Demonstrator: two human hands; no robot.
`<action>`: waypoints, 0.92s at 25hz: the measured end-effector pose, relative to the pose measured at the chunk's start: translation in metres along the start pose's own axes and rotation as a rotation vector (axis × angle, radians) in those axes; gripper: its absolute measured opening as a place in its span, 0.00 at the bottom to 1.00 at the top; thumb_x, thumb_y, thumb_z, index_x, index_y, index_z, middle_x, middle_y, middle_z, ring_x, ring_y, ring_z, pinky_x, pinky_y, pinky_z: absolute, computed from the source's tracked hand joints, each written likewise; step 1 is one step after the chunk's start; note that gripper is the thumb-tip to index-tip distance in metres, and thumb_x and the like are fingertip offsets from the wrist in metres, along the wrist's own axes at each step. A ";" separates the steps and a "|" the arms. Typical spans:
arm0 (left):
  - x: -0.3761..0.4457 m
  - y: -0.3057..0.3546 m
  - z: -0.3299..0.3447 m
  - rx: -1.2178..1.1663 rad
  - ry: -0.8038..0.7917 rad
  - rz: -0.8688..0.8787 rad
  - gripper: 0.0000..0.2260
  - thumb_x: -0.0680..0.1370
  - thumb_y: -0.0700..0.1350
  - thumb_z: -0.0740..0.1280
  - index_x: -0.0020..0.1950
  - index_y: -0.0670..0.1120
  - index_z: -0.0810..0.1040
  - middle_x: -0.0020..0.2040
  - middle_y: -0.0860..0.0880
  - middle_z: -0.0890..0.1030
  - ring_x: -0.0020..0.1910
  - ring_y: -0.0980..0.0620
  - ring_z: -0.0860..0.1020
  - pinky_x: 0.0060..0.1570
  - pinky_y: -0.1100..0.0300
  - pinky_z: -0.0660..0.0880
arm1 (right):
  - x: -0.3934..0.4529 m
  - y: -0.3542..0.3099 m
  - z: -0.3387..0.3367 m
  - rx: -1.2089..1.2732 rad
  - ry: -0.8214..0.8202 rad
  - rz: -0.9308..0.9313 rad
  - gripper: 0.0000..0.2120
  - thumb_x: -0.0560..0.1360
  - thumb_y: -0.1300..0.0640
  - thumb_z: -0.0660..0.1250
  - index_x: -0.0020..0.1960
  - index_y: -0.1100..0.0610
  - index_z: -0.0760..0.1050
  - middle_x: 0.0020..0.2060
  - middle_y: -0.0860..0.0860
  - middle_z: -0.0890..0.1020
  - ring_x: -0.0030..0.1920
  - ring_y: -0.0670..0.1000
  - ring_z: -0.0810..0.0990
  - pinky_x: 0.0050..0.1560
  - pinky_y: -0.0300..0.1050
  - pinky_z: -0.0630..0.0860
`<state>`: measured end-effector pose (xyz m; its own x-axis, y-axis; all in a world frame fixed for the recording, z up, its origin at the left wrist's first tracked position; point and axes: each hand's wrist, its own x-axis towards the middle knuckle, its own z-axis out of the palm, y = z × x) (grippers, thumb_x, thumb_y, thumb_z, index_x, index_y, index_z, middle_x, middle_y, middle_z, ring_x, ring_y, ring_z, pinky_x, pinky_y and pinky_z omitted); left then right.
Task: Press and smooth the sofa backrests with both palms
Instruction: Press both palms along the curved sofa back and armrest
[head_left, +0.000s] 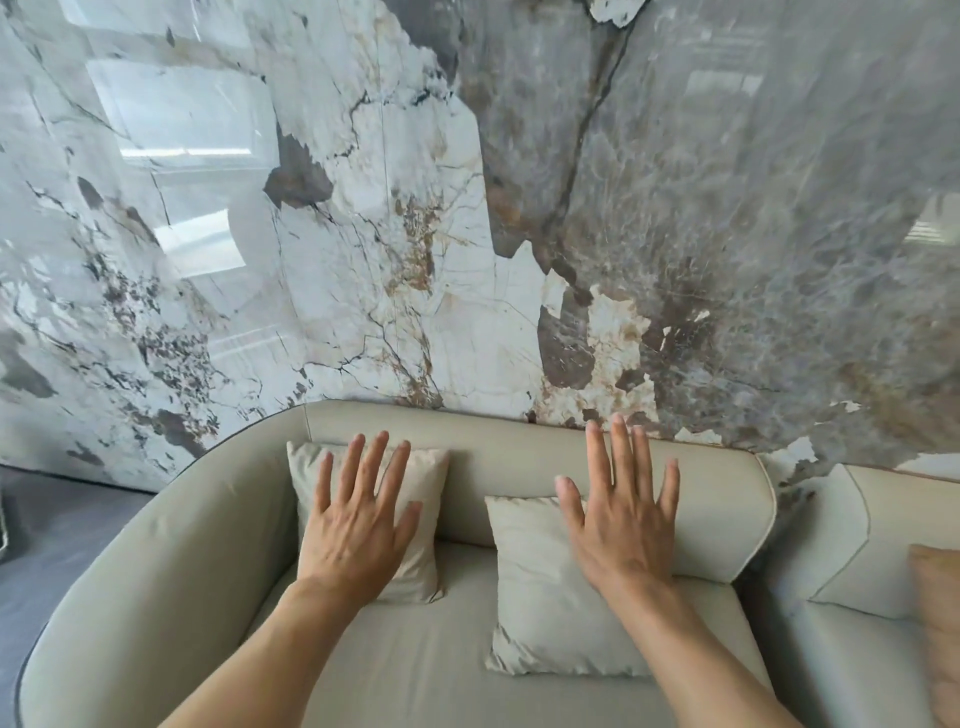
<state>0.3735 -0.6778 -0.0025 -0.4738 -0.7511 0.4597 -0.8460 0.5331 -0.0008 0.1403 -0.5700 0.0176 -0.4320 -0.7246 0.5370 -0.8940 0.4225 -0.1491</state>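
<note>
A pale beige sofa stands against the wall, its padded backrest (509, 457) running across the middle of the view. Two matching throw cushions lean on it: a left cushion (426, 488) and a right cushion (540, 587). My left hand (358, 525) is stretched forward, palm down and fingers spread, over the left cushion. My right hand (621, 519) reaches out the same way, fingers spread, over the right cushion's upper corner and the backrest. Whether either palm touches the fabric I cannot tell. Both hands hold nothing.
A glossy marble wall (467, 208) rises directly behind the sofa. The rounded left armrest (171, 571) curves toward me. A second sofa section (857, 530) with an orange cushion (940, 623) adjoins on the right. Grey floor (62, 540) lies to the left.
</note>
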 end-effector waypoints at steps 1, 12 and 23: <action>0.002 -0.020 0.001 -0.006 -0.010 0.005 0.28 0.76 0.56 0.54 0.73 0.44 0.68 0.72 0.41 0.69 0.73 0.39 0.65 0.71 0.40 0.55 | 0.001 -0.017 0.002 -0.007 0.007 0.012 0.32 0.76 0.41 0.50 0.76 0.55 0.60 0.76 0.56 0.62 0.75 0.58 0.60 0.72 0.66 0.53; 0.035 -0.126 0.020 -0.009 0.009 -0.010 0.28 0.76 0.56 0.55 0.73 0.45 0.66 0.73 0.41 0.69 0.73 0.40 0.63 0.71 0.39 0.55 | 0.036 -0.118 0.050 0.016 -0.007 -0.008 0.31 0.77 0.41 0.49 0.76 0.54 0.59 0.77 0.55 0.61 0.76 0.57 0.57 0.72 0.65 0.52; 0.093 -0.180 0.039 0.023 0.037 -0.037 0.28 0.77 0.57 0.54 0.73 0.45 0.67 0.73 0.42 0.69 0.72 0.40 0.64 0.71 0.40 0.54 | 0.081 -0.160 0.109 0.075 -0.074 -0.027 0.32 0.77 0.39 0.47 0.76 0.54 0.58 0.77 0.55 0.60 0.76 0.57 0.58 0.72 0.65 0.53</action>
<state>0.4723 -0.8590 0.0060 -0.4333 -0.7547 0.4927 -0.8683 0.4960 -0.0040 0.2356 -0.7563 -0.0055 -0.4125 -0.7746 0.4794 -0.9108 0.3623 -0.1982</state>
